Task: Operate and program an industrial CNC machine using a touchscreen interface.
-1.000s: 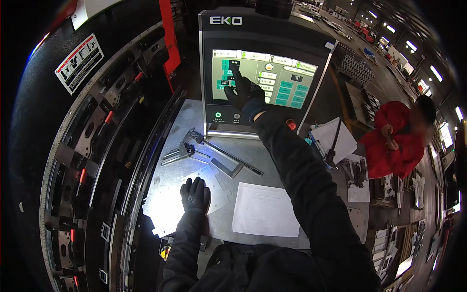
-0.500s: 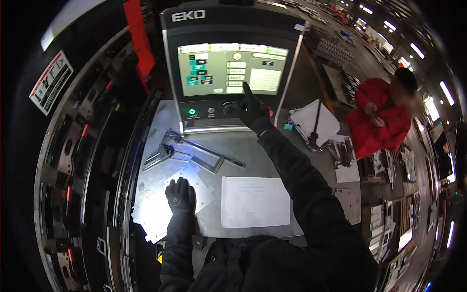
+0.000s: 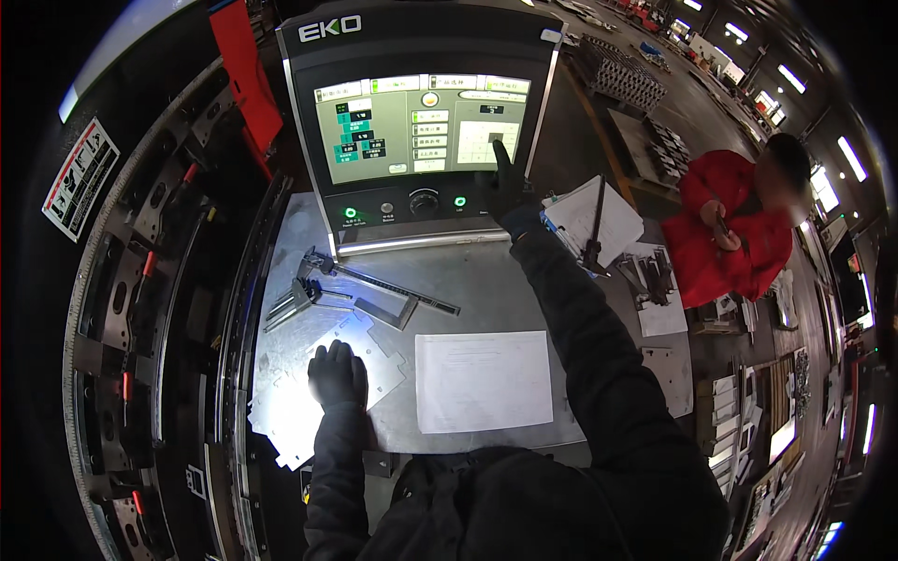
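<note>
My right hand (image 3: 510, 194), in a dark glove, is raised to the control panel's lit touch screen (image 3: 374, 126). Its index finger points up at the pale keypad block on the screen's right side; whether the tip touches cannot be made out. Nothing shows in that hand. My left hand (image 3: 339, 376), also gloved, lies with fingers stretched on a flat notched sheet-metal part (image 3: 297, 411), at the table's left. Beyond it are a caliper (image 3: 393, 287), a metal square (image 3: 388, 312) and another measuring tool (image 3: 297, 297). A white paper sheet (image 3: 484, 381) lies between my arms.
Knobs and lit buttons (image 3: 424, 202) line the panel below the screen. At the right, a clipboard with papers (image 3: 594, 220) carries a long dark tool; small metal parts (image 3: 650, 278) lie nearby. A person in red (image 3: 734, 224) stands beyond. Machine rails (image 3: 201, 309) run along the left.
My right index finger has moved from the column of screen buttons rightward to the keypad block. My left hand stays on the sheet-metal part. The whole view has shifted slightly.
</note>
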Demonstrator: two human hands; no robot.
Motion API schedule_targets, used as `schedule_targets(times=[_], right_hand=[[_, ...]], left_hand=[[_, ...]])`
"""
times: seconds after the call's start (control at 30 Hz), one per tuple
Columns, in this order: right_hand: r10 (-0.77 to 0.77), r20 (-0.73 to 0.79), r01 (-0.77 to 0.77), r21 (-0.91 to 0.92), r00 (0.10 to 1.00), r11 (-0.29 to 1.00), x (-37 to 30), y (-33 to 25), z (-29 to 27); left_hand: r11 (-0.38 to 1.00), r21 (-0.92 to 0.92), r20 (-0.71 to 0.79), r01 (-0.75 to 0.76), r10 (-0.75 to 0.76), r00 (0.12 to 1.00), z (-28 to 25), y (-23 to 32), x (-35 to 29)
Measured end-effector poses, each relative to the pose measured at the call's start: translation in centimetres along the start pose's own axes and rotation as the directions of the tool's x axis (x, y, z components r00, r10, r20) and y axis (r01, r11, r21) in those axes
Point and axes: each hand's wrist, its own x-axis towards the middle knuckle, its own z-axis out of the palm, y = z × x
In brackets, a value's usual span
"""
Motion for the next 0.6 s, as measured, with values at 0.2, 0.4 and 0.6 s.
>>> schedule_targets(times=[0.2, 0.4, 0.6], right_hand=[[-0.227, -0.094, 0.227, -0.006, 0.969, 0.974, -2.0, 1.8, 3.2], [-0.193, -0.265, 0.239, 0.151, 0.945, 0.959, -0.6, 5.5, 5.2], [-0.249, -0.279, 0.285, 0.096, 0.927, 0.954, -1.0, 7.2, 5.0]], left_hand=[[1.000, 0.018, -0.026, -0.013, 0.014, 1.000, 0.7, 0.0, 0.0], [1.000, 0.007, 0.020, 0.017, -0.017, 1.000, 0.1, 0.3, 0.3], [0.994, -0.032, 0.070, 0.103, -0.101, 0.992, 0.3, -0.1, -0.1]])
